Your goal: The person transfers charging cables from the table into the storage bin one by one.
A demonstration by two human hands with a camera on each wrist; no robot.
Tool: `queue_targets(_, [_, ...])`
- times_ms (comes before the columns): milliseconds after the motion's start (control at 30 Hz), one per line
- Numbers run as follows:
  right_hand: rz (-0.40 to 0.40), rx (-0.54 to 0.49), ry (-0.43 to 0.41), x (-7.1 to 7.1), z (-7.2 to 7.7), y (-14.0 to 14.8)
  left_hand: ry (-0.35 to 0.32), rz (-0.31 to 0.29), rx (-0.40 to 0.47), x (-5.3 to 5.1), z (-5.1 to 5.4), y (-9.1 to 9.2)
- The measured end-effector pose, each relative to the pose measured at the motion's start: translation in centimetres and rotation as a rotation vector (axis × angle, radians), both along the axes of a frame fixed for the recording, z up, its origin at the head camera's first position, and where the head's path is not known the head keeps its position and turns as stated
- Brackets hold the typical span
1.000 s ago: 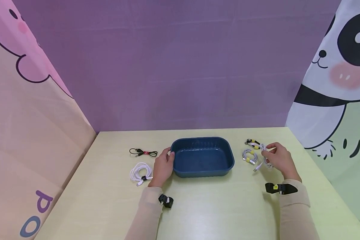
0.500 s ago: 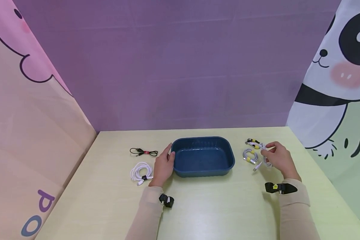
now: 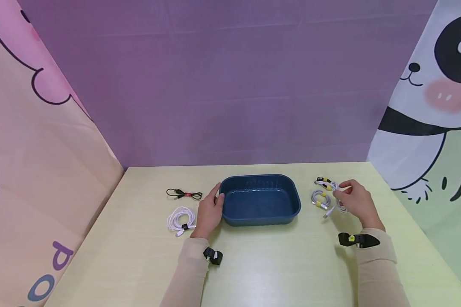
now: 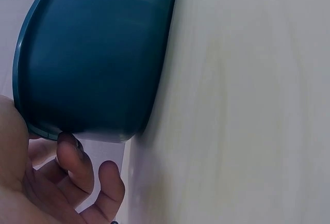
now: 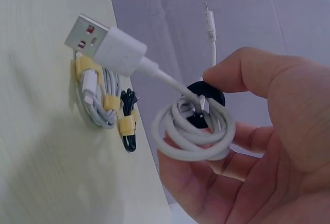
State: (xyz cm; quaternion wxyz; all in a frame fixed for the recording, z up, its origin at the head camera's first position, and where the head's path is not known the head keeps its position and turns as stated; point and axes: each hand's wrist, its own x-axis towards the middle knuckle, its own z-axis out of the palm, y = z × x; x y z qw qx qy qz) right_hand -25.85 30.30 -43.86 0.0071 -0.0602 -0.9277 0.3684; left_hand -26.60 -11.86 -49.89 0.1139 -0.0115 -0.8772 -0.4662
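Note:
A dark blue rectangular plastic basin (image 3: pixel 259 222) stands on the table. My left hand (image 3: pixel 208 215) grips its left end, thumb at the rim and fingers bent against the outer wall in the left wrist view (image 4: pixel 62 182). To the right, my right hand (image 3: pixel 359 204) pinches a coiled white USB cable (image 5: pixel 198 141) between thumb and fingers. A black tie (image 5: pixel 214 92) binds that coil, and its USB plug (image 5: pixel 121 51) sticks out toward the camera. Beside this hand lie a grey-white cable (image 3: pixel 320 199) with yellow ties and a black cable (image 3: pixel 323 182) with a yellow tie.
Left of the basin lie a black cable (image 3: pixel 184 195) with a red tie and a coiled white cable (image 3: pixel 181 219) with a black tie. A purple cloth (image 3: pixel 230 85) hangs behind the table (image 3: pixel 269 268), with printed cloths at both sides.
My right hand has shifted very slightly left with the white USB cable. The left hand keeps its grip on the basin, and the head view has tilted a little.

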Motion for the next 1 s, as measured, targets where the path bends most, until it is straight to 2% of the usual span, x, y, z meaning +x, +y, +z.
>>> queue_targets(1000, [0.031,0.008,0.052,-0.3,0.4,-2.8,0.007,-0.004,0.01,-0.2,0.0,-0.1])
